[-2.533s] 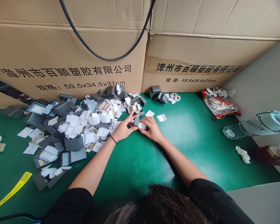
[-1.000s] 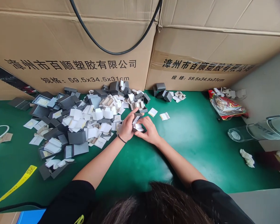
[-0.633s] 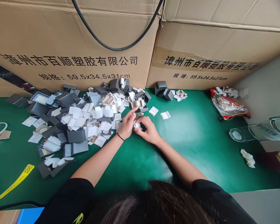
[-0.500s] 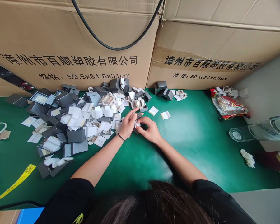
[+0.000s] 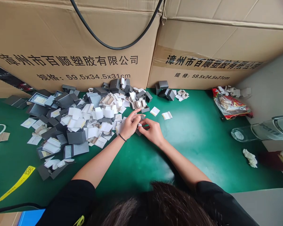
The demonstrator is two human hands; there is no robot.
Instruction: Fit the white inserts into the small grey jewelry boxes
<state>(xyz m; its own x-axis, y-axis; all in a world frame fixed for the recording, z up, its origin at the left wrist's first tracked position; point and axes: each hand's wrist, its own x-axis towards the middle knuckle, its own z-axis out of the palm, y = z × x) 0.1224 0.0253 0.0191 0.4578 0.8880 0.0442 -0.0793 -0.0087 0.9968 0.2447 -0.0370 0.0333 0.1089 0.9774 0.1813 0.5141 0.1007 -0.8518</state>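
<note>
My left hand point(image 5: 130, 125) is closed around a small dark grey box point(image 5: 142, 117), mostly hidden between my two hands. From the right, my right hand point(image 5: 152, 131) pinches at the box's near side, where a bit of white shows at the fingertips. Whether that white bit is paper or an insert I cannot tell. Just left of my left hand lies a heap of dark grey boxes point(image 5: 76, 137) mixed with folded white papers point(image 5: 76, 117) and pale inserts. Two white paper pieces point(image 5: 167, 115) lie beyond my right hand.
Large cardboard cartons point(image 5: 89, 34) stand along the back of the green table point(image 5: 191, 163), with a black cable point(image 5: 118, 48) hanging before them. At the right are a red snack bag point(image 5: 231, 105), a clear bottle point(image 5: 261, 131) and crumpled tissue point(image 5: 250, 158). A yellow strap point(image 5: 16, 185) lies lower left.
The fingers of my right hand have shifted slightly at the small box, and the box has tilted a little. The heap is unchanged.
</note>
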